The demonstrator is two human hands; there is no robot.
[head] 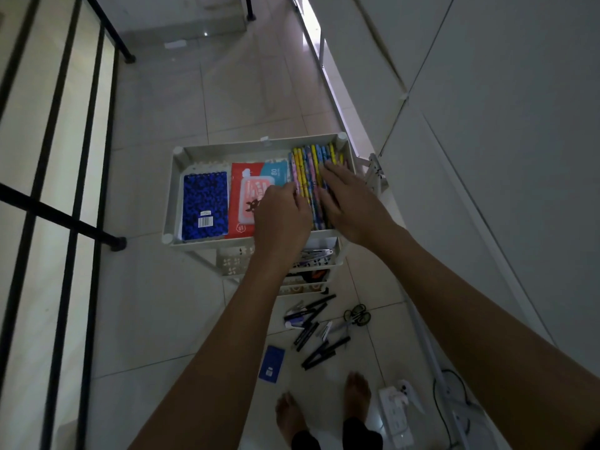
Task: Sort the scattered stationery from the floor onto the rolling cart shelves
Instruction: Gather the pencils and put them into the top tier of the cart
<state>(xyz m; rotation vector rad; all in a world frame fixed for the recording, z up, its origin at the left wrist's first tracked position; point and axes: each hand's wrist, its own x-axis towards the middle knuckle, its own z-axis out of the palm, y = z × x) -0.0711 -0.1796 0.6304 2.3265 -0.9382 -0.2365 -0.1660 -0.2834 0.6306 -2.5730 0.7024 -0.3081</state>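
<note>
1. The pencils (313, 177) lie side by side in a colourful row at the 3 o'clock end of the cart's top tray (227, 150). Keep them parallel and packed against that end wall.
2. Your right hand (349, 203) rests flat on the row, fingers straight and released, gripping nothing. Press lightly; a hard push would likely roll the pencils over one another.
3. Your left hand (282, 216) sits at the row's 9 o'clock edge with its fingers curled down at the nearest pencils. Whether it pinches one I cannot tell. Use it as a fence, nudging strays toward 3 o'clock.
4. Just beside the pencils toward 9 o'clock lies a red and blue packet (251, 196), and past it a blue spiral notebook (204, 206). Leave both where they are and keep the pencils off the packet.
5. The lower shelves (308, 271) at 6 o'clock already hold small items, too dim to name.
6. On the floor (162, 303) at 6 o'clock, black pens (316, 329), scissors (357, 315) and a small blue card (272, 363) still wait near your feet. The sorting looks roughly halfway done, so finish squaring this row before bending for them.
</note>
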